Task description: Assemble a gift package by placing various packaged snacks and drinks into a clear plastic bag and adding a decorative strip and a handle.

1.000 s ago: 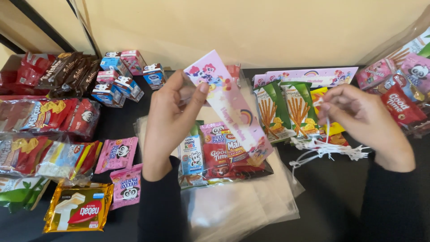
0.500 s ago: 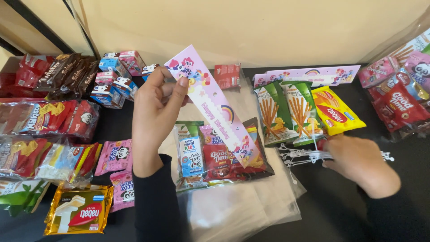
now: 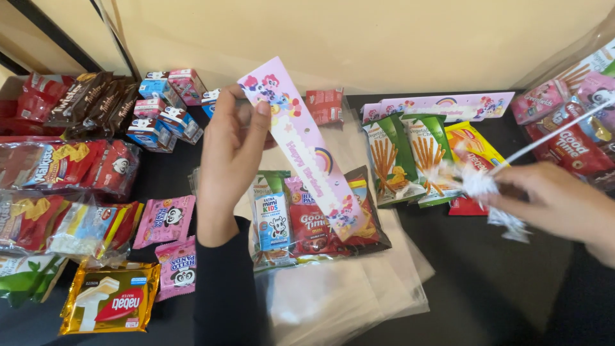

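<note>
- While my left hand [image 3: 232, 150] is raised over the middle of the black table [image 3: 512, 288], its fingers and thumb are pinched shut on the far end of a long pink paper strip [image 3: 301, 144].
- The strip slants down to the right, and its near end lies over a clear bag of snacks [image 3: 314, 218].
- That filled bag rests on a stack of clear empty bags [image 3: 346, 288], whose edges fan out toward the near right.
- My right hand [image 3: 551, 202] is at the right, fingers closed around a bunch of white twist ties [image 3: 487, 186]; one tie pokes up toward the far right.
- The ties blur just in front of the green pretzel-stick packs [image 3: 400, 157].
- A second pink strip [image 3: 442, 106] lies flat along the far edge.
- At the left, snack packs crowd the table: small milk cartons [image 3: 160, 109], pink biscuit packets [image 3: 168, 221] and a gold wafer pack [image 3: 112, 304] near the front edge.
- Open room is the bare black table near and right, below my right hand.
</note>
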